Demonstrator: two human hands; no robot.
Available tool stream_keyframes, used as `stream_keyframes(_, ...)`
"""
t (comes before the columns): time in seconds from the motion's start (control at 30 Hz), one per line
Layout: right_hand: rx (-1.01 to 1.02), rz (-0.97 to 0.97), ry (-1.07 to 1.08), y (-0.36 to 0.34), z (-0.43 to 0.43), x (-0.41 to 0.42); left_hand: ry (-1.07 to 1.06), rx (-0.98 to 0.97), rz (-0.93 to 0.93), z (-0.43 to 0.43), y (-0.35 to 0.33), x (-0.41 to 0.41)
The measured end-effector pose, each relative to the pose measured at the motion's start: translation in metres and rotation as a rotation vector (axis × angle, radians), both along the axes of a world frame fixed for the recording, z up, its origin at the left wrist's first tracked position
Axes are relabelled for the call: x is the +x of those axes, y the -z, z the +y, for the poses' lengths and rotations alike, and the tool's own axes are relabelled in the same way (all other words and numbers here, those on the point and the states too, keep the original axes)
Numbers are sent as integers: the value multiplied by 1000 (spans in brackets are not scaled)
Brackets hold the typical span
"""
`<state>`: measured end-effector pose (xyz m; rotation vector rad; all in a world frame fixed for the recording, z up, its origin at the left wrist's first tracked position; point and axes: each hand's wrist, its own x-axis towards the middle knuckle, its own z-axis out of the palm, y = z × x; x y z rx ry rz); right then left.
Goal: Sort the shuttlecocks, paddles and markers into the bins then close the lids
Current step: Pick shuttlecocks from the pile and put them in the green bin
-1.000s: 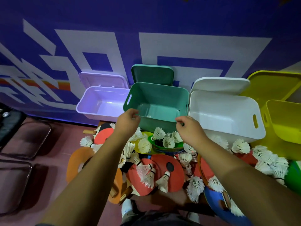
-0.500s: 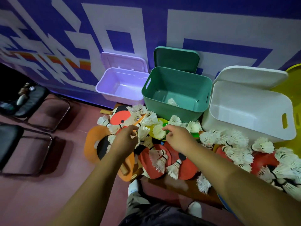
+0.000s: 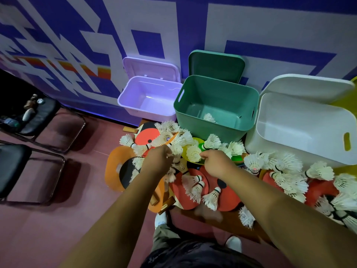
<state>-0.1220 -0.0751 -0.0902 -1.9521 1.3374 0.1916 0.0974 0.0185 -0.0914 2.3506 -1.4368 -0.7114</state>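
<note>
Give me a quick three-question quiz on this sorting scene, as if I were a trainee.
1. True or false: the green bin has its lid standing open.
2. Which bin holds one shuttlecock? A lilac, B green, C white.
3. Fill in: the left hand and right hand reach into a heap of shuttlecocks and ___.
Key: 1 true; 2 B; 3 paddles.
</note>
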Motion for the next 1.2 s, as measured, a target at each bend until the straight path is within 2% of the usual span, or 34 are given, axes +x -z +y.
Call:
stream_keyframes(0.17,54,-54,-12,0,-3,-2,-51,-77,56,0,-16,7)
stream_keyframes(0.37,47,69,-160,-3,-5,11,-92,-151,107,-11,-43,7)
stream_keyframes(0.47,-8,71,-157,-6,-5,11,-113,-191,161,-19,-57,2)
stream_keyframes(0.6,-89,-55,-37,-22,-7,-3,-121,-256,240,-36,-80,-7)
stream_keyframes(0.87,-203,-405,365,-87,-39,-43,-89,-386,347,-105,-114,-25)
stream_keyframes(0.97,-278,-430,449,-100,-59,-55,-93,-333,357,-128,-109,-27)
stream_keyframes(1.2,-173,-346,452,-91,-73,-66,-129,-223,358,-115,-90,-18)
